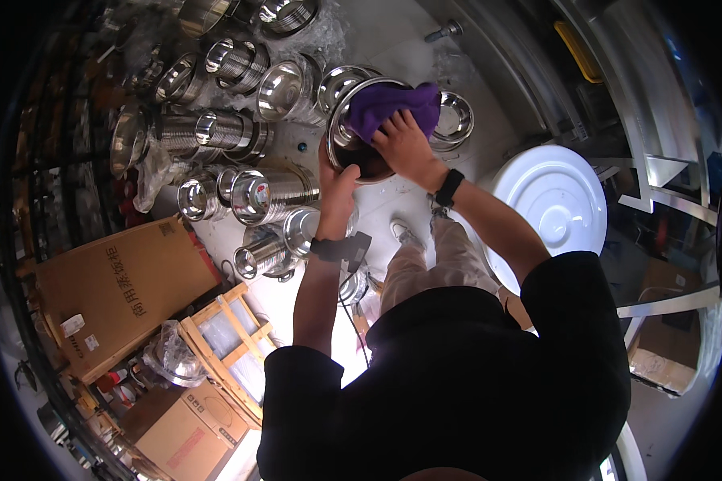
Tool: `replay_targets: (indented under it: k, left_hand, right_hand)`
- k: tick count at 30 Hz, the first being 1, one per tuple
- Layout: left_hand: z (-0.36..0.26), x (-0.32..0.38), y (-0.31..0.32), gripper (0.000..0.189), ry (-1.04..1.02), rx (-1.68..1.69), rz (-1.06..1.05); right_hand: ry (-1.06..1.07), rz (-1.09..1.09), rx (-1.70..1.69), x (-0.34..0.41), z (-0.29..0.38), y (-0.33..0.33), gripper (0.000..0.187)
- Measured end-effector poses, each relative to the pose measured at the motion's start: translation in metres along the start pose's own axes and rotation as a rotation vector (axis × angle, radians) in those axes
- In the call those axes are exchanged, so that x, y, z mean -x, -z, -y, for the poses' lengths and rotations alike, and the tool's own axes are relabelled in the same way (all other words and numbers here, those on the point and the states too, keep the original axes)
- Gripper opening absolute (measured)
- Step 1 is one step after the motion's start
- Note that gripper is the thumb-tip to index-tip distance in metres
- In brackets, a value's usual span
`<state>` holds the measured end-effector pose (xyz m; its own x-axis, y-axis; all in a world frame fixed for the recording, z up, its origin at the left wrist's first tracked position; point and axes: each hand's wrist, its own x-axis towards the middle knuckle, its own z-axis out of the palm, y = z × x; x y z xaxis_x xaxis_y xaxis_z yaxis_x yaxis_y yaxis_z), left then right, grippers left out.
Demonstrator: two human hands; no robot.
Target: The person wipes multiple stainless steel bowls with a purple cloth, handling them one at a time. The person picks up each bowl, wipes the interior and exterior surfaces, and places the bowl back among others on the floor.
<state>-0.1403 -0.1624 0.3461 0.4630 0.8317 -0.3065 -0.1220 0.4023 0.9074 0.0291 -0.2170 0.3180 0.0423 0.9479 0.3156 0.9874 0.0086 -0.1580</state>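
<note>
My left hand (338,186) grips the near left rim of a shiny stainless steel bowl (336,135), its thumb over the edge. The bowl is held up and tilted in front of me. My right hand (404,141) presses a bunched purple cloth (391,105) against the bowl's inside, and part of the cloth hangs over the right rim. Behind the held bowl, more steel bowls show, one on its left (340,84) and a smaller one on its right (455,117).
Stacks of steel bowls and pots (277,192) lie on the floor at left, some in clear plastic wrap. A big round white plastic lid (553,198) is at right. Cardboard boxes (126,288) and a wooden crate (231,349) stand lower left. Metal frames line the right side.
</note>
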Motion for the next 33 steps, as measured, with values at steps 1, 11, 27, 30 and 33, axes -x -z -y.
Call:
replay_targets:
  k: [1, 11, 27, 30, 33]
  left_hand:
    - [-0.001, 0.004, 0.004, 0.083, -0.033, 0.01, -0.002]
    - [-0.021, 0.027, 0.026, 0.075, -0.126, -0.015, 0.086]
    - [-0.063, 0.049, 0.053, 0.094, -0.125, -0.199, 0.141]
    - [-0.074, 0.053, 0.05, 0.09, -0.006, -0.123, 0.095]
    - [-0.073, 0.047, 0.057, 0.087, 0.068, -0.155, 0.045]
  right_hand:
    - [0.01, 0.001, -0.028, 0.008, 0.012, -0.003, 0.023]
    - [0.313, 0.074, -0.284, 0.032, 0.047, 0.036, 0.046]
    - [0.389, -0.032, 0.146, 0.023, 0.04, 0.041, 0.054]
    - [0.427, -0.168, 0.29, 0.026, 0.043, 0.025, 0.031]
    - [0.404, -0.208, 0.105, 0.029, 0.062, 0.029, 0.025]
